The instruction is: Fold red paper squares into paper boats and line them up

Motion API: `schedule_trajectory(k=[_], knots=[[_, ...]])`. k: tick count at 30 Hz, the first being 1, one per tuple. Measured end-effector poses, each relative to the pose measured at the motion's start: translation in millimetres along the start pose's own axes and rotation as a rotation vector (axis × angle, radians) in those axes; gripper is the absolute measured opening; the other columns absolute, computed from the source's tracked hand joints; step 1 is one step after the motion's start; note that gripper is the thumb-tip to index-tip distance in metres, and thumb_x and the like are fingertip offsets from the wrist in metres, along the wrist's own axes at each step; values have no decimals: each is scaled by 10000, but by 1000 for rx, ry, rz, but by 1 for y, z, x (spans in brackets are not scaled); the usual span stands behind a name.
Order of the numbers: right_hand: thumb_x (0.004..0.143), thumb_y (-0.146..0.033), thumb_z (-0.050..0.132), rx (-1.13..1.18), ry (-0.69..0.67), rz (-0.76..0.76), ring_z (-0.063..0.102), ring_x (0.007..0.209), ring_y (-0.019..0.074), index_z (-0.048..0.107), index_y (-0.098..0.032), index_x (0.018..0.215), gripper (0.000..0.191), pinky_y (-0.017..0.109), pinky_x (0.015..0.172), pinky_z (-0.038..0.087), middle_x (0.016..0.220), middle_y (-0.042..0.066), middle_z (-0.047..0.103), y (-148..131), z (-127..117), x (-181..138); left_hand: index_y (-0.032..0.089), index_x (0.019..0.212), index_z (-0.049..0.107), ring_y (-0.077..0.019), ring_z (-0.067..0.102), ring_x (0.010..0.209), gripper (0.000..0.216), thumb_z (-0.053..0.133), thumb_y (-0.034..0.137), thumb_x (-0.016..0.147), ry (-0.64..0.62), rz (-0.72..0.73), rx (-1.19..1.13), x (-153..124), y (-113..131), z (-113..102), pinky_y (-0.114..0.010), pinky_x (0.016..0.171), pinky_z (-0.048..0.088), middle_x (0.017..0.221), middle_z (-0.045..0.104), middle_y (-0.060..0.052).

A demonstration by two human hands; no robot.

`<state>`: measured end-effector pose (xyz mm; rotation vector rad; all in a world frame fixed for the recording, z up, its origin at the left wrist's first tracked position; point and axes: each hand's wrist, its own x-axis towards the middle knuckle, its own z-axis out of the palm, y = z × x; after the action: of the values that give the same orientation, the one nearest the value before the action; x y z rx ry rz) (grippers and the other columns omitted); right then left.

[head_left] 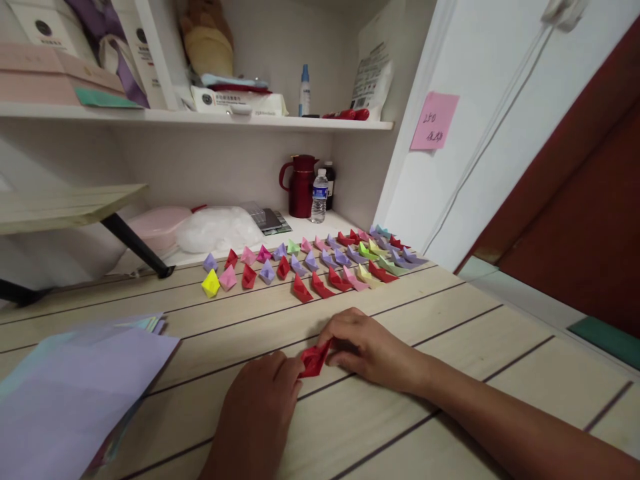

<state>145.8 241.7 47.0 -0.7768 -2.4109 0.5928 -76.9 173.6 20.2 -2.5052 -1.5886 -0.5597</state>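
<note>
Between my two hands is a small red folded paper boat (314, 361), just over the wood-patterned table (430, 313). The fingers of my left hand (263, 393) pinch its left end. My right hand (363, 347) grips the upper right corner between thumb and fingers. Beyond my hands stand rows of small folded paper boats (301, 289) in red, pink, purple, yellow and green. Part of the red boat is covered by my fingertips.
A stack of coloured paper sheets (90, 393) lies at the left. Behind the boats are a dark red jug (301, 187), a water bottle (319, 197) and a white plastic bag (217, 229). A small raised stand (70, 205) is at the far left.
</note>
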Motion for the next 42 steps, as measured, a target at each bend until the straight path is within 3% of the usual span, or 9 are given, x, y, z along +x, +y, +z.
schedule_trajectory(k=[7,13,18,27,31,37,42], knots=[[817,-116,688,-11,14,59,633,883,177,587,-258,1238,456,337,889,438,950,18,699,1,-6,-1,276,1119,629,-213,665,901,299,574,140,860,-81,-112,-97,3,0,-5,-352,799,511,981,713,-16],[799,-43,631,12,-15,87,626,882,170,609,-255,1219,471,308,859,461,937,12,696,4,-10,-2,261,1149,614,-190,655,784,396,566,95,794,-145,-228,-174,4,-5,-11,-292,682,467,837,700,2],[818,-80,637,32,-31,75,629,863,162,597,-258,1243,462,283,825,477,943,15,691,4,-11,-3,274,1158,604,-185,640,796,410,565,94,792,-160,-241,-224,4,-8,-15,-309,713,464,862,688,6],[835,-124,643,63,-56,136,632,828,151,576,-257,1257,448,258,765,484,936,12,684,6,-15,-3,308,1206,612,-188,641,934,457,571,88,808,-191,-89,-242,8,-2,-27,-310,801,505,1042,676,-15],[841,-139,633,126,-54,199,636,785,142,558,-243,1289,466,240,706,486,919,10,685,7,-17,-3,309,1091,671,-153,639,795,326,522,132,861,-211,58,-184,10,0,-30,-265,699,497,925,676,7],[853,-150,620,152,-48,171,634,770,136,594,-227,1227,383,236,709,479,899,8,690,6,-17,-3,287,905,692,-159,621,695,183,559,164,879,-157,166,-27,11,-4,-25,-278,603,451,813,677,27],[864,-165,612,254,-27,213,616,735,128,600,-209,1193,333,230,684,472,873,5,681,6,-16,-2,305,1078,665,-150,625,676,265,594,162,867,-101,235,23,11,-5,-20,-278,598,452,821,684,38]])
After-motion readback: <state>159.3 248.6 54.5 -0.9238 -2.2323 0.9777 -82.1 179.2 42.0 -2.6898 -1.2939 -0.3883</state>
